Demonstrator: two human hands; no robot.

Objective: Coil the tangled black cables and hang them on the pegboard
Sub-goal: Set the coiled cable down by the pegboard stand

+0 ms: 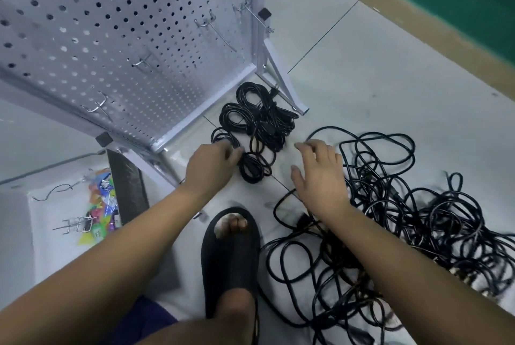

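floor (390,88): pale grey tiles with thin dark joints; a tan strip and a green surface run along the far right edge.
pegboard (111,38): white perforated panel on a white metal stand, upright on the floor at upper left.
hooks (206,24): several bare metal hooks project from the panel; no cable hangs on them.
coiled cables (259,121): black coils lying together on the floor, just beside the foot of the stand.
tangled cables (404,219): loose black heap on the floor at right, apart from the coils.
left hand (211,166): fingers curled onto the nearest of the coiled cables, gripping its loops.
right hand (320,174): wide, fingers spread, palm down, holding nothing, between the coils and the tangle.
slipper (231,261): black, on a foot, between the two forearms.
box (50,247): white, at lower left, holding coloured bits and spare metal hooks.
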